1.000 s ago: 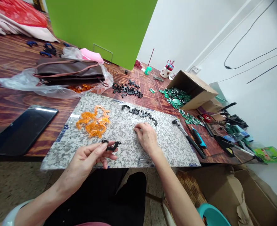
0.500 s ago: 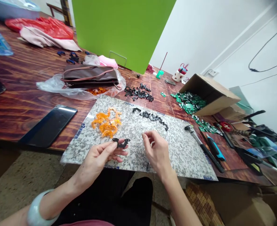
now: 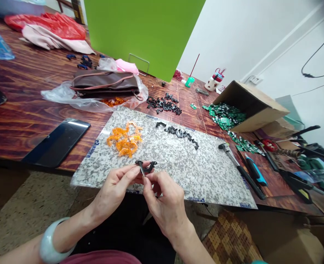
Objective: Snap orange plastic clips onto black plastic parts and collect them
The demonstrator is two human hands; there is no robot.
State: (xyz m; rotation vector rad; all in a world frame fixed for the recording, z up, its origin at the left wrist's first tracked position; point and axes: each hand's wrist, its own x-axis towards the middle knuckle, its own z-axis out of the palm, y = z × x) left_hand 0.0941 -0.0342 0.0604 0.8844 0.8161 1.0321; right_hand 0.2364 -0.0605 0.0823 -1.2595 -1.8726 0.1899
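Note:
My left hand (image 3: 117,187) pinches a small black plastic bracket (image 3: 150,167) between thumb and fingers, above the front of the speckled board (image 3: 206,176). My right hand (image 3: 166,200) is closed on a slim dark metal tool (image 3: 141,168), whose exact kind I cannot make out. The tool's narrow end lies across the bracket's left side, and my two hands nearly touch. Beyond them on the board lie a heap of orange translucent clips (image 3: 124,141) and a row of black plastic pieces (image 3: 178,132). Several thin clear strips (image 3: 171,145) lie near that row.
A phone (image 3: 58,143) lies left of the board. Behind it are a brown bag (image 3: 105,84) and more black pieces (image 3: 164,104). To the right stand a cardboard box (image 3: 261,106) spilling green circuit boards (image 3: 228,115), a hammer-like tool (image 3: 241,170) and a blue-black cutter (image 3: 255,170).
My right hand has moved left, bringing the slim tool up against the black bracket. My left hand still holds the bracket, shifted slightly right. The view has turned a little.

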